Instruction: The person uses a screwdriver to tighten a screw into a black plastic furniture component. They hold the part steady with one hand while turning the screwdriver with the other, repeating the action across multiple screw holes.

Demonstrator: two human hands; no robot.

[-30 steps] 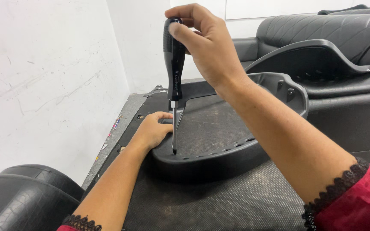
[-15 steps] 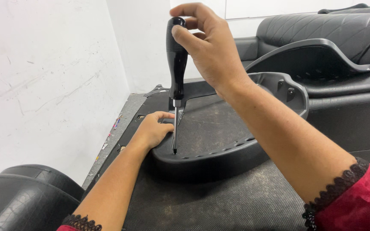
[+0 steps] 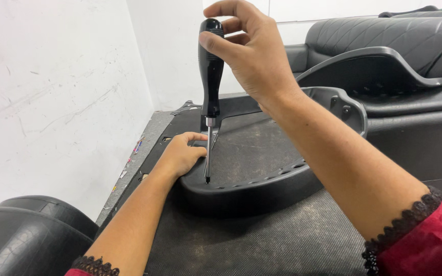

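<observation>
Since the earlier view, our right hand [image 3: 254,56] has shifted its fingers round the top of the screwdriver [image 3: 211,71], the handle tilting a touch; the tip has stayed on the same spot.

Nearest us, at the lower left, sits a rounded black cushion [image 3: 21,232], and both our forearms reach forward in dark red sleeves with black lace cuffs. The worktop [image 3: 261,240] is covered in dark textured matting.

In the middle, a black plastic seat base [image 3: 261,174] lies on the worktop, close to its left edge. Our left hand [image 3: 180,156] rests on the near left rim of the base, fingers curled over it, pressing it down. The screwdriver stands nearly upright, its metal tip in a hole on the near rim, just beside the left hand. Our right hand pinches the black handle's top with fingertips and thumb, closed on it loosely.

To do this well, we judge that the shaft should stay square to the rim, with downward pressure while turning, and the left hand kept clear of the tip.

Farther back, quilted black seats [image 3: 384,36] lie stacked at the right. A white wall [image 3: 52,92] runs along the left edge.
</observation>
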